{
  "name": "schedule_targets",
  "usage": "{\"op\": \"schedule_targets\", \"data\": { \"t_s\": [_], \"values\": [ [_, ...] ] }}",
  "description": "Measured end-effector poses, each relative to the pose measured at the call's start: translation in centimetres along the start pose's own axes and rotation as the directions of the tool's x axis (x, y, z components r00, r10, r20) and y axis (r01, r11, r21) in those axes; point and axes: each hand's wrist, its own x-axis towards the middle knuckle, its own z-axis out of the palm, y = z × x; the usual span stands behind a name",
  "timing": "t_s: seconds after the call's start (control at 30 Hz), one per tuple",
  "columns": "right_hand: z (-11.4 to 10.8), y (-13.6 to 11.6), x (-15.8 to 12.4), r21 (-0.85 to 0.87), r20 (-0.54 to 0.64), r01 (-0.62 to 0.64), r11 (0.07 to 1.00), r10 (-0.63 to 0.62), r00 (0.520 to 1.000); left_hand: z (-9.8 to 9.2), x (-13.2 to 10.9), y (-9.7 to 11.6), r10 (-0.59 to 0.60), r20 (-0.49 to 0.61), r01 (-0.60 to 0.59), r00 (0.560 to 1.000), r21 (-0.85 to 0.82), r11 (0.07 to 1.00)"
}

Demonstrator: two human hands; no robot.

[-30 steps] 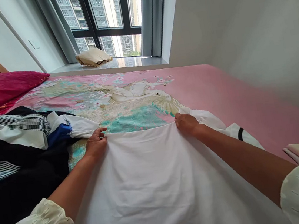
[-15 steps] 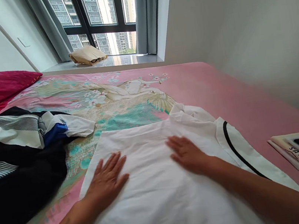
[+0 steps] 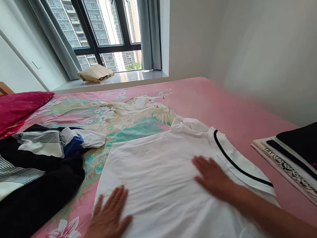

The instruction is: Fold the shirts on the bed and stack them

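A white shirt [image 3: 154, 167] lies spread on the bed, its collar bunched at the far end. Its sleeve [image 3: 238, 158], on the right, carries a black stripe. My left hand [image 3: 109, 218] rests flat near the shirt's left edge, fingers stretched and thumb apart. Palm down on the right half of the cloth, near the sleeve, is my right hand [image 3: 213, 176], slightly blurred, with its fingers extended. Neither hand grips the fabric. The near end of the shirt runs out of view at the bottom.
Loose black, white and striped clothes [image 3: 47, 171] lie in a heap at left. A stack of folded clothes [image 3: 316, 159] sits at right. A red pillow [image 3: 8, 113] is on the pink flowered bedsheet [image 3: 184, 95]. A tan bundle [image 3: 95, 73] rests on the windowsill.
My right hand has slid right and a little nearer across the shirt. My left hand has moved nearer and slightly left. The camera view has shifted, showing more of the folded stack.
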Motion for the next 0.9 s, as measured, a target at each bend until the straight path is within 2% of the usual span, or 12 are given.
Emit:
{"op": "schedule_targets", "data": {
  "t_s": [0.07,0.1,0.17,0.23,0.33,0.37,0.43,0.5,0.57,0.67,0.77,0.9],
  "values": [
    [-0.4,3.5,-1.1,-0.067,-0.008,-0.186,0.980,0.185,0.983,-0.5,-1.9,-2.5,-0.165,-0.002,0.164,0.986,0.096,0.982],
    [-1.0,4.1,-1.5,-0.087,0.004,-0.265,0.960,0.267,0.964,-1.1,-2.4,-2.9,-0.217,-0.018,0.218,0.976,0.141,0.966],
    [-2.1,3.1,-2.1,-0.098,0.020,-0.331,0.938,0.335,0.942,-2.2,-2.8,-1.3,-0.232,-0.074,0.242,0.970,0.179,0.954],
    [-2.6,0.2,-3.0,-0.061,0.018,-0.215,0.975,0.217,0.976,-3.0,-3.1,2.2,-0.130,-0.100,0.143,0.986,0.135,0.981],
    [-1.6,-2.2,-5.1,0.011,0.028,0.046,0.999,-0.046,0.999,-2.5,-5.5,6.0,0.149,-0.019,-0.149,0.989,0.018,0.989],
    [-1.0,-1.9,-6.0,0.016,0.035,0.050,0.999,-0.050,0.998,-1.9,-7.0,6.1,0.215,0.003,-0.215,0.977,0.000,0.977],
    [-0.1,-0.1,-7.6,-0.001,0.040,-0.044,0.999,0.044,0.998,-0.8,-10.4,4.9,0.248,-0.014,-0.248,0.969,0.016,0.969],
    [-0.1,1.4,-8.9,-0.011,0.047,-0.154,0.988,0.154,0.987,0.2,-13.5,3.0,0.201,-0.110,-0.194,0.974,0.072,0.978],
    [-1.1,1.2,-10.3,0.028,0.059,-0.181,0.983,0.179,0.982,0.9,-15.5,1.8,0.152,-0.230,-0.127,0.961,0.121,0.984],
    [-2.7,-2.5,-13.4,0.158,-0.032,-0.003,0.987,0.008,0.999,1.3,-16.0,2.3,0.169,-0.377,-0.110,0.911,0.174,0.979],
    [-2.4,-5.9,-16.8,0.132,-0.147,0.159,0.978,-0.139,0.979,1.2,-15.2,3.5,0.271,-0.451,-0.184,0.851,0.227,0.956],
    [-0.5,-5.7,-19.2,0.032,-0.247,0.150,0.988,-0.138,0.959,0.5,-14.9,3.2,0.342,-0.454,-0.253,0.823,0.246,0.936]
  ]
}}
